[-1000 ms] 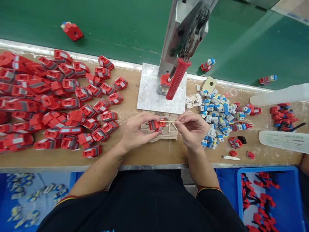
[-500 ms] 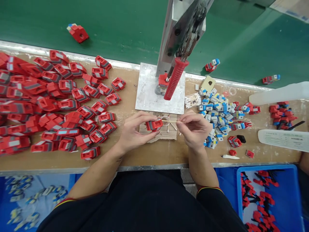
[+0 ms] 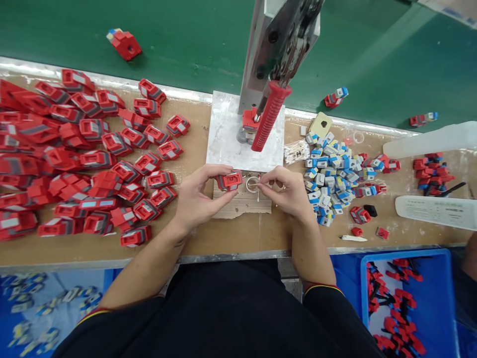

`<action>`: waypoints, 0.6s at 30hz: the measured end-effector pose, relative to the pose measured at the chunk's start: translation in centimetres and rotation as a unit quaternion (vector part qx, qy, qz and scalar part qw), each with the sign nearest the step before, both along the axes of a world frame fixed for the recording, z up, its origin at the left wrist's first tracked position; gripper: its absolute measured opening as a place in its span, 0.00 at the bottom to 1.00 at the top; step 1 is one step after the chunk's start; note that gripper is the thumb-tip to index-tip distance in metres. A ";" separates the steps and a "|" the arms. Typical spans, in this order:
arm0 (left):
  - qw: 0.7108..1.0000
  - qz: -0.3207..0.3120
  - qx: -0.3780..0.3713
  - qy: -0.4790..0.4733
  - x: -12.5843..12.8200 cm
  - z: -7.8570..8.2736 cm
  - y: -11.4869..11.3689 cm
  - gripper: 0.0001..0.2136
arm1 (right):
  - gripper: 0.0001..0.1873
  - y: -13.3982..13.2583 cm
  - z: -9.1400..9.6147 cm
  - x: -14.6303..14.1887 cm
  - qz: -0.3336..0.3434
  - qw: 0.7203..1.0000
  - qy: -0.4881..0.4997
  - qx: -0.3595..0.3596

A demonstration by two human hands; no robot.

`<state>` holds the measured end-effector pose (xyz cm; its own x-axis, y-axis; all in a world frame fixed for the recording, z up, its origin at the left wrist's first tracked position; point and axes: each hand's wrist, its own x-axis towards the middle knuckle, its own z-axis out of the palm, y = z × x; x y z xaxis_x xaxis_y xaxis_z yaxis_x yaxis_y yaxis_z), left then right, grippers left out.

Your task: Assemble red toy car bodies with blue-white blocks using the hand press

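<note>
My left hand (image 3: 194, 201) grips a red plastic toy part (image 3: 230, 180) with a grey band between thumb and fingers, its recessed face turned up. In my right hand (image 3: 286, 193) a thin cotton swab (image 3: 257, 184) is pinched, its far end over a small clear round dish (image 3: 248, 189). Whether the tip touches the dish I cannot tell. The dish rests on a piece of corrugated cardboard (image 3: 227, 210), where another used swab lies partly visible. Both hands are just in front of the metal base plate (image 3: 223, 134).
A hand press with a red handle (image 3: 271, 117) stands ahead, a red part beneath it. Many red parts (image 3: 99, 159) cover the left; blue-white pieces (image 3: 331, 174) and spare swabs (image 3: 297, 151) lie right. Blue bins (image 3: 434, 303) sit below the table edge. A knife (image 3: 353, 238) lies right.
My right hand has moved left, bringing the swab from the red part's end to the dish. My left hand has shifted slightly left and up, turning the part's recess upward.
</note>
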<state>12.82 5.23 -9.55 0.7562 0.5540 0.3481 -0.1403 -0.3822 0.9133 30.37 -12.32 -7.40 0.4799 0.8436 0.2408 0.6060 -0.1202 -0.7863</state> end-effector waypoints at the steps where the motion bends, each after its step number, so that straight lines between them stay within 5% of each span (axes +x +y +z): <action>1: 1.000 0.003 0.001 0.002 0.0 0.0 0.0 0.13 | 0.05 0.0 0.0 0.0 -0.001 1.000 0.000 -0.004; 8: 1.000 0.001 0.009 -0.004 0.0 0.1 0.1 0.13 | 0.05 -0.3 0.4 0.1 -0.013 1.000 0.018 0.011; 14: 0.999 -0.023 0.016 -0.017 0.1 0.2 -0.3 0.13 | 0.16 -0.1 1.3 -1.0 -0.085 0.963 0.129 0.220; 18: 0.998 -0.053 0.040 -0.015 0.3 0.7 -0.7 0.12 | 0.20 0.8 1.4 -2.4 -0.101 0.949 0.158 0.253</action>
